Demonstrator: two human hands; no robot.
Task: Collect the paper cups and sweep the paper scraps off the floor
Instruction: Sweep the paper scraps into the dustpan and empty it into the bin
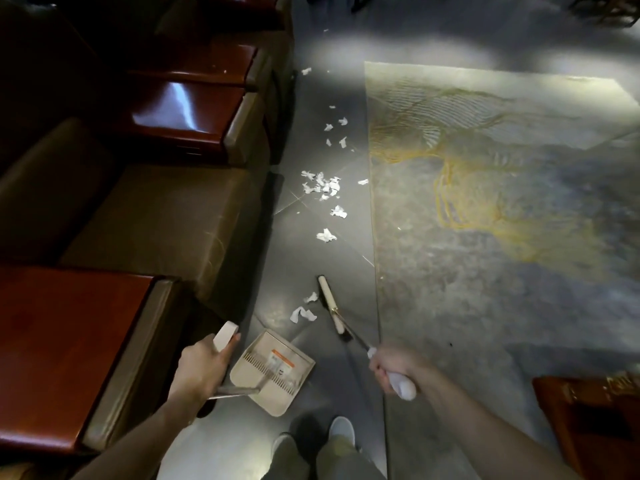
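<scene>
Along the floor (298, 261) between sofa (156, 220) and rug (485, 271), paper scraps (322, 185) lie scattered, two just beside the broom (330, 308). The left hand (204, 368) grips the dustpan (273, 372) handle; the right hand (391, 368) grips the broom handle.

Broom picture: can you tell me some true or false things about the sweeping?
1. The right hand grips the broom. True.
2. The dustpan sits on the rug. False: it sits on the bare floor, left of the rug.
3. Many paper scraps lie on the floor beyond the broom. True.
4. The left hand is empty. False: it holds the dustpan's handle.
</scene>
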